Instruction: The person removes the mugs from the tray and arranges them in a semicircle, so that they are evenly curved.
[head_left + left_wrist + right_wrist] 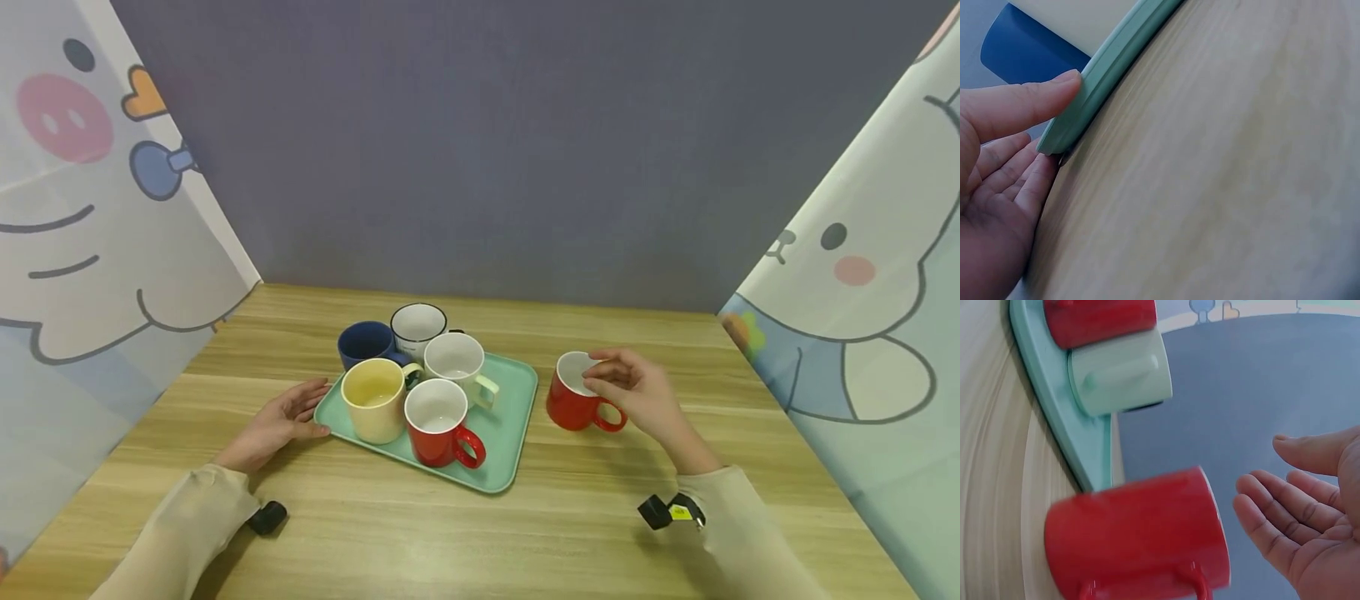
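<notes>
My left hand [283, 423] is at the left corner of the mint green tray [513, 417]. In the left wrist view its thumb and extended fingers lie against the tray's rim [1107, 78]. On the tray stand a yellow mug [375, 417], a red mug [431, 446], a pale green mug [455, 367], a navy mug [363, 346] and a white mug with a dark rim [417, 329]. To the tray's right a second red mug [570, 404] stands upright on the table. My right hand [633, 392] hovers at its mouth; the right wrist view shows the fingers apart from it, holding nothing.
The wooden table [390, 542] reaches back to a grey wall panel [480, 150]. Printed cartoon panels stand at the left [112, 208] and right [840, 292]. Each wrist wears a small black camera, as on the right wrist [656, 512].
</notes>
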Action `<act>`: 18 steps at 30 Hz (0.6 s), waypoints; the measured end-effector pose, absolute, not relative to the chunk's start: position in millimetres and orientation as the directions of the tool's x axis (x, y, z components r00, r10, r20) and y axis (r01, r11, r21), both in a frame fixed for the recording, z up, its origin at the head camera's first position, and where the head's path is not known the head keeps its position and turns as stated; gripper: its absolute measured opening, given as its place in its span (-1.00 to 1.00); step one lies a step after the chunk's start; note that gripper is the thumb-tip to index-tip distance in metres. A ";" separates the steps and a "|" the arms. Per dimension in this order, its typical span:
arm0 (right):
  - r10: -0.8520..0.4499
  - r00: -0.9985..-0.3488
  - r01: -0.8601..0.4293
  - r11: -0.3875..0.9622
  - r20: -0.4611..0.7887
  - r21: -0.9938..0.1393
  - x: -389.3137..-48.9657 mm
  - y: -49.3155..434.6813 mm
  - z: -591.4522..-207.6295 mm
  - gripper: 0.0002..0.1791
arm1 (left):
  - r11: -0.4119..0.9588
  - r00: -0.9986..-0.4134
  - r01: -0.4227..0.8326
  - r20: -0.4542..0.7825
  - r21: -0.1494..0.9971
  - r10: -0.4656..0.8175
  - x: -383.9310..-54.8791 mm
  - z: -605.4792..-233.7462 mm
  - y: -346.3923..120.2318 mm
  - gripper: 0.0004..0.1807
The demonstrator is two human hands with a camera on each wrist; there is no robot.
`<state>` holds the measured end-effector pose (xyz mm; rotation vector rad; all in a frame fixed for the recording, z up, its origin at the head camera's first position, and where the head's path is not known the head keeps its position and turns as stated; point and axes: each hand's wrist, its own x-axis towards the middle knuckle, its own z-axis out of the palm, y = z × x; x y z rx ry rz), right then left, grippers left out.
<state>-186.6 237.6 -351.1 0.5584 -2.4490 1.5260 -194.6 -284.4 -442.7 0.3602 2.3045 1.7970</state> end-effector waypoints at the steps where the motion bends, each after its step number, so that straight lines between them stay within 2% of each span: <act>1: -0.216 -0.909 -0.416 0.395 0.358 -0.819 -186.6 234.5 -350.4 -0.64 | 0.233 -0.950 0.075 -0.002 0.969 0.312 -194.5 -442.3 -284.1 -0.01; 8: -0.237 -0.922 -0.382 0.414 0.307 -0.826 -188.4 210.9 -347.7 -0.62 | 0.217 -0.950 0.078 0.007 0.973 0.312 -194.0 -443.1 -283.5 -0.02; 18: -0.348 -0.892 -0.416 0.383 0.288 -0.825 -195.2 173.6 -359.0 -0.68 | 0.243 -0.954 0.067 -0.009 0.968 0.300 -193.8 -445.0 -286.0 0.00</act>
